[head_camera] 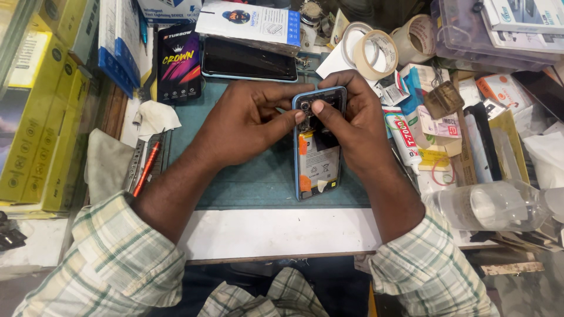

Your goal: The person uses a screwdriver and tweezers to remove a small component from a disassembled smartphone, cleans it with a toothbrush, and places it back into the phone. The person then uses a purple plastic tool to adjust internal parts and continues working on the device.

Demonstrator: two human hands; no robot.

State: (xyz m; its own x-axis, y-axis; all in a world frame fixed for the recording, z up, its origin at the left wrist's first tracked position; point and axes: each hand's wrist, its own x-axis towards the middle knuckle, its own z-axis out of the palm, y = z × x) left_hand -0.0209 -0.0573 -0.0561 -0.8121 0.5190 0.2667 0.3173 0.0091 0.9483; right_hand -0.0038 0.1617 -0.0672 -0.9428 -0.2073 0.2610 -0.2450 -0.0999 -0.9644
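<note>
An opened smartphone (318,167) with a light-blue frame lies back-side up on a green work mat (247,176), its white battery and orange tabs showing. My left hand (247,120) grips the phone's upper left edge, thumb resting on the inner top section. From the right, my right hand (352,123) wraps the upper part, its thumb pressing near the camera area. Both thumbs meet over the phone's top end, hiding the parts under them.
A dark tablet (249,60) lies behind the mat, with boxed accessories (179,61) at the back left. Tape rolls (376,50), a glue tube (402,138), a clear plastic bottle (490,205) and clutter crowd the right. A red-handled tool (147,167) lies at left.
</note>
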